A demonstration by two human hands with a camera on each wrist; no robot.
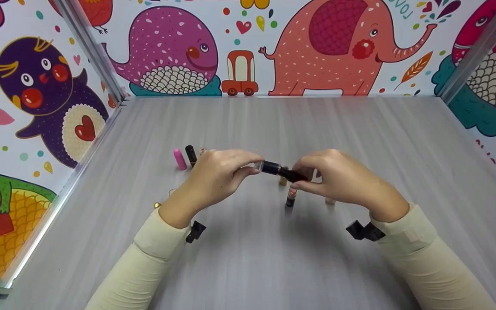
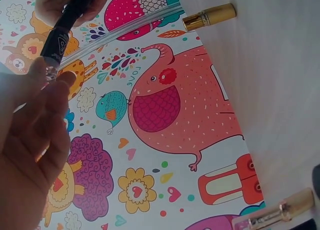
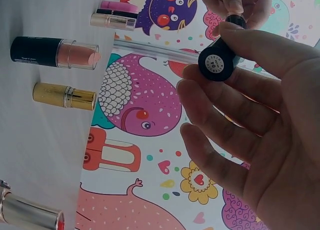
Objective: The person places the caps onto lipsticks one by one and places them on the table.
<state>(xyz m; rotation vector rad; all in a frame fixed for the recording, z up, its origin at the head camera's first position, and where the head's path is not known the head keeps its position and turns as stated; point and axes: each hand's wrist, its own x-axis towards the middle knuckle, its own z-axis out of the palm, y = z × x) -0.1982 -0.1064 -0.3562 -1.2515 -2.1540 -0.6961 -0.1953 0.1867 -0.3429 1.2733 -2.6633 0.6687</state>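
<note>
Above the table, both hands hold a black lipstick tube (image 1: 270, 167) between them. Thumb and fingertips of my left hand (image 1: 220, 174) pinch its clear end. On the other side, my right hand (image 1: 338, 177) grips the dark base between thumb and fingers. A round label marked 04 shows on that base (image 3: 215, 65) in the right wrist view, where the remaining right fingers are spread loosely. Below the hands stands a black lipstick with a peach top and clear cover (image 1: 291, 198). A gold lipstick (image 3: 65, 96) stands near it, mostly hidden in the head view.
A pink lipstick (image 1: 180, 159) and a black one (image 1: 190, 156) stand at the left, with another tube partly behind my left hand. A gold-coloured item (image 1: 157, 206) lies by my left wrist. Printed panels (image 1: 248, 47) wall the table's back and sides.
</note>
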